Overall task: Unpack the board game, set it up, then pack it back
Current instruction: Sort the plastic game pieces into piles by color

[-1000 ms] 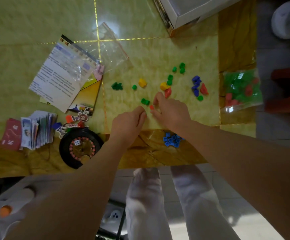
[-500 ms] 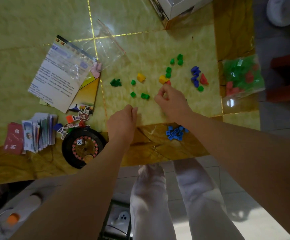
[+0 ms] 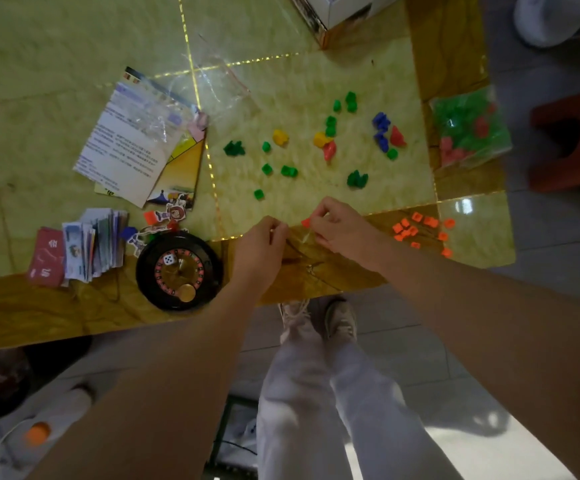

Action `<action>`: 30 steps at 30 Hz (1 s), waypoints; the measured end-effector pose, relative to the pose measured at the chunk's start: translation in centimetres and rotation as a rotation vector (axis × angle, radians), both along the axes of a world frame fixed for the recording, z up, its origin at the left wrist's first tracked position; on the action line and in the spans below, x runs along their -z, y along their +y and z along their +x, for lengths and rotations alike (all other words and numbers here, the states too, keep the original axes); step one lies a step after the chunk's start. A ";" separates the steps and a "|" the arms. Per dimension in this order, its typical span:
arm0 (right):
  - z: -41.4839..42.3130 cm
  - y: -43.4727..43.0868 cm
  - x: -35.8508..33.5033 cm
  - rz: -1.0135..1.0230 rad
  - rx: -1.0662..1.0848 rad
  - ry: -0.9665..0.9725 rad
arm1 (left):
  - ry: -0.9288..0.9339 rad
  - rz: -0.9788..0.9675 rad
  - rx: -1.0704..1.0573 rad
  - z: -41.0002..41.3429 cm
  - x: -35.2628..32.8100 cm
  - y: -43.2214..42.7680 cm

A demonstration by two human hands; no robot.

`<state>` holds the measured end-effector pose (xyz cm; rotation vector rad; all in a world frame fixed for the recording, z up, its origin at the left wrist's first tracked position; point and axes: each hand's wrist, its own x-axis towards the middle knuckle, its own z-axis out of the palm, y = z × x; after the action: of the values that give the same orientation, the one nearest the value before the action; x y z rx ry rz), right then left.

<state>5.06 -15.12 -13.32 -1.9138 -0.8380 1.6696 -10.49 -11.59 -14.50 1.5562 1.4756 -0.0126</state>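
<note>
Both hands at the table's near edge, one small piece held.
The right hand (image 3: 345, 230) pinches a small orange piece (image 3: 305, 222) between thumb and forefinger, its other fingers curled, low over the table (image 3: 281, 81). The left hand (image 3: 264, 245), just beside it, has its fingertips drawn together, possibly on clear film; this cannot be confirmed. The piece sits on the side facing the left hand and is too small to judge its long axis. Loose orange cubes (image 3: 420, 230) lie in a left-to-right band further right.
</note>
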 end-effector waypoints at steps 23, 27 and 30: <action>-5.6 -2.6 2.9 0.192 -0.269 -0.588 | 0.060 0.254 0.187 -2.3 1.5 -3.3; -6.6 -2.8 5.0 0.396 -0.263 -0.739 | 0.137 0.636 0.412 -2.9 4.2 -3.2; -6.9 -3.4 6.1 0.489 -0.227 -0.780 | 0.163 0.848 0.482 -3.3 6.3 -3.5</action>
<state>-1.87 -18.52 -19.45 -2.1362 -1.6228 0.6531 -13.82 -15.04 -20.84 2.6261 1.2436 0.2375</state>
